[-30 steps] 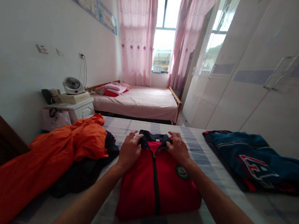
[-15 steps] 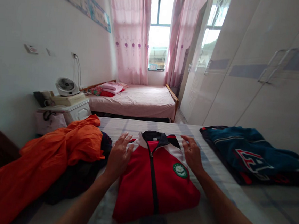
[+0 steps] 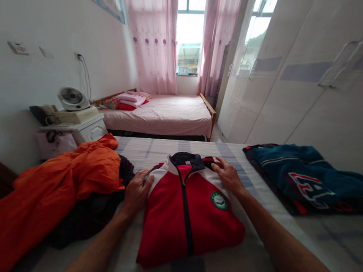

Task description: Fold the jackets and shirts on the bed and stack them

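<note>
A folded red jacket (image 3: 168,211) with white shoulders, a dark collar, a black front zip and a round green badge lies on the sheet before me. At its left shoulder edge is my left hand (image 3: 136,193), fingers loosely extended, the tips at the white cloth. My right hand (image 3: 229,176) rests by the opposite shoulder, its thumb and fingers apart at the cloth near the collar. Neither hand visibly grips the fabric. The undersides of the fingertips are hidden.
Left of the jacket lies an orange garment (image 3: 69,185) over dark clothes (image 3: 85,216). To the right is a stack with a teal garment (image 3: 311,173) on top. Beyond are a pink bed (image 3: 170,118), a fan (image 3: 73,99) on a cabinet, and white wardrobes (image 3: 298,108).
My right hand has moved inward onto the jacket's shoulder. My left hand has shifted slightly outward along its side. The view has tilted down and turned a little; the jacket remains folded.
</note>
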A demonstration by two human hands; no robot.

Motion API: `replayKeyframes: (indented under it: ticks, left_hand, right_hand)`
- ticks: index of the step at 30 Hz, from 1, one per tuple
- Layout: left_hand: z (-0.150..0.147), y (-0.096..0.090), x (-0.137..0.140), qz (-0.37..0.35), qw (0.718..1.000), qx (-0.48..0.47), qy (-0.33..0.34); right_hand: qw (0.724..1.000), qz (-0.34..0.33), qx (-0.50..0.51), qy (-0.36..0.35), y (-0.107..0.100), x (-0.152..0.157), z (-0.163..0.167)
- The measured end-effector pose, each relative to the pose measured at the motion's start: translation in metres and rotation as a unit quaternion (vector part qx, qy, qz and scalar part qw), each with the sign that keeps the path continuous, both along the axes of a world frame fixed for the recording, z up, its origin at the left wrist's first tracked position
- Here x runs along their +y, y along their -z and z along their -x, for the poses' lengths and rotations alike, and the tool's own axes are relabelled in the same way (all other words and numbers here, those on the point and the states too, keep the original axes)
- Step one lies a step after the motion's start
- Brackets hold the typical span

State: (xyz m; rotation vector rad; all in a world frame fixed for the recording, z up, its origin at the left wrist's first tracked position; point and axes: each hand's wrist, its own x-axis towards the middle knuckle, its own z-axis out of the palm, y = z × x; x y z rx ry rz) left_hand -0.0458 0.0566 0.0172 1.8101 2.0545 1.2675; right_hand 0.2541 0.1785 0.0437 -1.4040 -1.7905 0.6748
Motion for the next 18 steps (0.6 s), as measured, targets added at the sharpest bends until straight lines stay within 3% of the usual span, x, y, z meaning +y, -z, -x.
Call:
replayKeyframes:
  ticks: [5,8,13,18]
  left_hand:
    - [0.001,0.004,0.003,0.005,1.000,0.028,0.001]
    - [0.001,0.006,0.004,0.004,0.999,0.041,-0.005]
    - [-0.003,0.005,0.002,0.011,0.999,0.044,-0.028]
    - [-0.007,-0.016,-0.006,0.028,0.997,0.021,-0.076]
  right_hand:
    - [0.996,0.058,-0.029,-0.053,-0.008,0.019,0.017]
    - [0.995,0.077,-0.045,-0.043,-0.005,0.024,0.024]
    - [0.993,0.032,-0.100,0.044,0.001,0.028,0.022]
    - [0.992,-0.025,-0.107,0.063,-0.006,0.002,-0.003]
